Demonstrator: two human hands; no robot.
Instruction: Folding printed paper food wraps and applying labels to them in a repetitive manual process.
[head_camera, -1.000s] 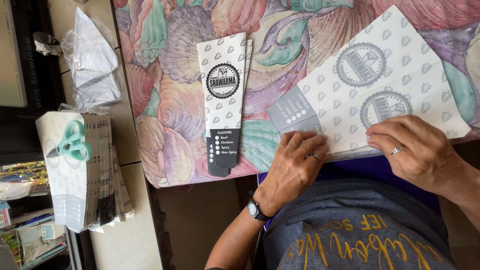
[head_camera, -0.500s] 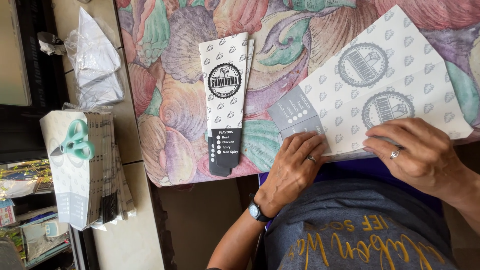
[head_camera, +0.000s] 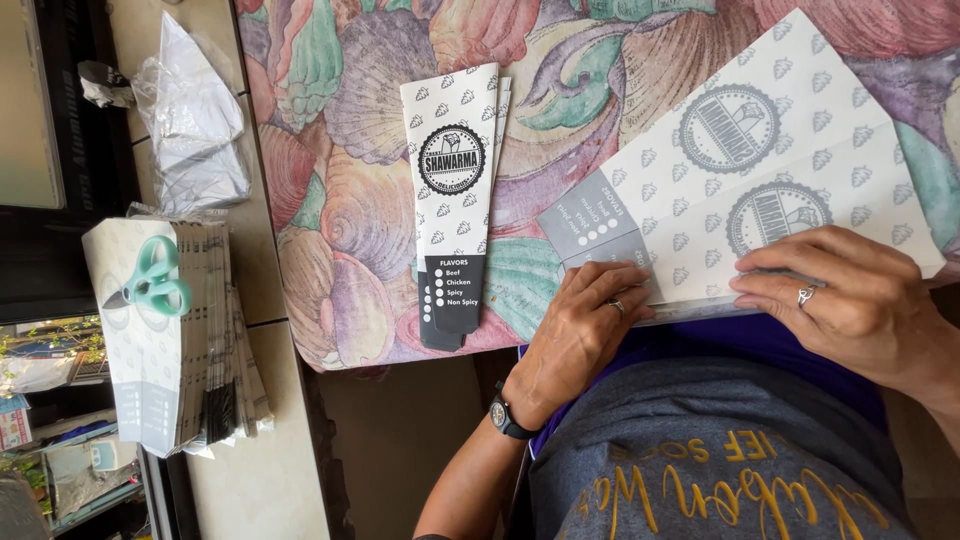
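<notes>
Under both flat, open hands, left (head_camera: 578, 325) and right (head_camera: 850, 300), apart: the patterned paper sheet (head_camera: 770, 190).

The wrapper sheet (head_camera: 760, 190) and the folded sleeve (head_camera: 455, 200) are matt printed paper. The tablecloth (head_camera: 340, 220) looks like smooth, faintly glossy patterned cloth. The scissors (head_camera: 150, 280) have glossy plastic handles; the bag (head_camera: 195, 130) is crinkled clear plastic.
</notes>
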